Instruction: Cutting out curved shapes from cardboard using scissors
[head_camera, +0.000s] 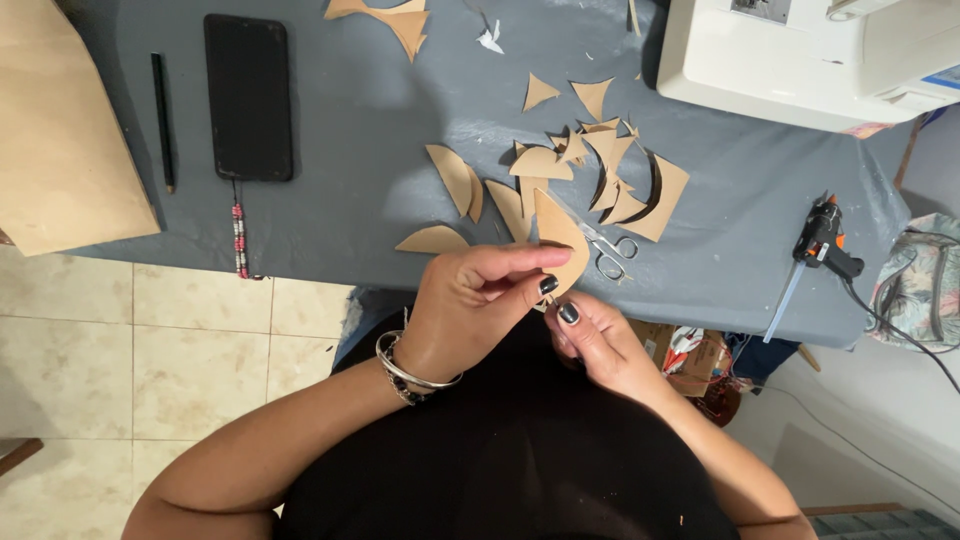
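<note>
Your left hand (478, 300) and right hand (600, 345) both pinch one curved tan cardboard piece (562, 240) at its lower tip, lifted off the grey tabletop (330, 140) near your chest, apparently for close fingertip control, above small scissors (608, 252) and scattered offcuts (600, 170).

On the table (350, 120), phone (248, 97) lies left of cardboard scraps (590, 170) (scissors (608, 250) among them), glue gun (825, 245) right.

Single head-worn view, straight down and close over the grey table (360, 130) edge and tiled floor (150, 350).
</note>
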